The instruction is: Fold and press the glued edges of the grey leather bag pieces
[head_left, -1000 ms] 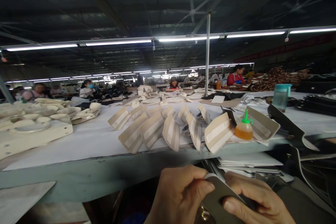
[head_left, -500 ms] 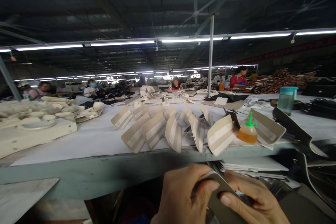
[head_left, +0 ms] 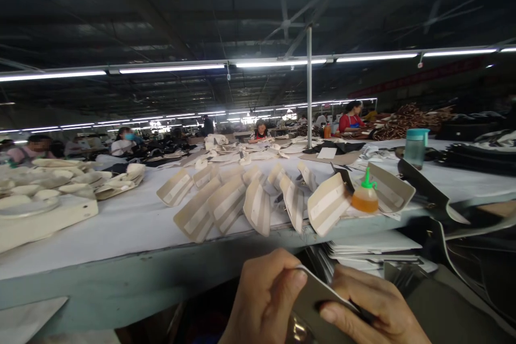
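Note:
At the bottom of the view both my hands grip one flat grey-olive leather piece (head_left: 312,301). My left hand (head_left: 264,298) pinches its upper left edge between thumb and fingers. My right hand (head_left: 373,306) presses its thumb on the piece's right side, fingers curled behind. Both hands are below the front edge of the pale green worktable (head_left: 121,279). On the table just beyond lie several beige leather pieces with white strips (head_left: 226,204), fanned in a row. A small bottle of amber liquid with a green nozzle (head_left: 365,196) stands among them.
Cream-coloured cut parts (head_left: 48,193) are piled at the left. A stack of white sheets (head_left: 374,250) sits under the table edge, dark leather parts (head_left: 463,226) at the right. A teal-lidded cup (head_left: 415,148) and a steel pole (head_left: 309,86) stand farther back. Other workers sit at distant tables.
The view has shifted slightly, so everything sits a little further left. My hands keep hold of the leather piece, and my right thumb has slid a little along its surface.

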`<state>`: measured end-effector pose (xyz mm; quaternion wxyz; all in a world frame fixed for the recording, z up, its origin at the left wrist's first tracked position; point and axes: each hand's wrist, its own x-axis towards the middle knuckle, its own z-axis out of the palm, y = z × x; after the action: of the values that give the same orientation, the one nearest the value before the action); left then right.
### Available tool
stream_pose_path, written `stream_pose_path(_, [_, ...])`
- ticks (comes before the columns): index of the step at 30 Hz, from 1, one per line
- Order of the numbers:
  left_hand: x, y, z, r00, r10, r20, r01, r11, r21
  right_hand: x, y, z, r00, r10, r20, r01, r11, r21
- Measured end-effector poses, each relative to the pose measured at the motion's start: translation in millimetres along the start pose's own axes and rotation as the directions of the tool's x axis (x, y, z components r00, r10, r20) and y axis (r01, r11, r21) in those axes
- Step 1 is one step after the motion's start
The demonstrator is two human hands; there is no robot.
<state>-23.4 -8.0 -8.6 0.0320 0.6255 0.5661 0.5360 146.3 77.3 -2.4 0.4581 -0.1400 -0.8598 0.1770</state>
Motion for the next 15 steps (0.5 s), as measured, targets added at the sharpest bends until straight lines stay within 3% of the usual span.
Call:
stream_pose_path(3, [8.2,5.7,-3.4,0.995,-0.018,0.094,0.024,0.997,-0.067,-0.7,-0.8,-1.5,0.999,-0.026,-0.042,0.024,0.999,-0.033])
stream_pose_path(7, [11.9,9.9,-2.5,0.996,-0.032,0.077,0.041,0.992,-0.118,-1.5,1.7,-1.5,0.998,-0.063,-0.017,0.061,0.996,-0.061])
stream_pose_path(10, [11.2,8.6,0.1,0.997,0.031,0.074,-0.023,0.994,-0.111,-3.1,3.7,0.2,0.998,-0.059,-0.019,0.058,0.997,-0.058])
stream_pose_path(15, [10.9,5.0,3.6,0.984,0.174,0.027,-0.176,0.979,0.102,-10.3,8.7,0.8,0.990,0.052,0.129,-0.050,0.999,-0.017])
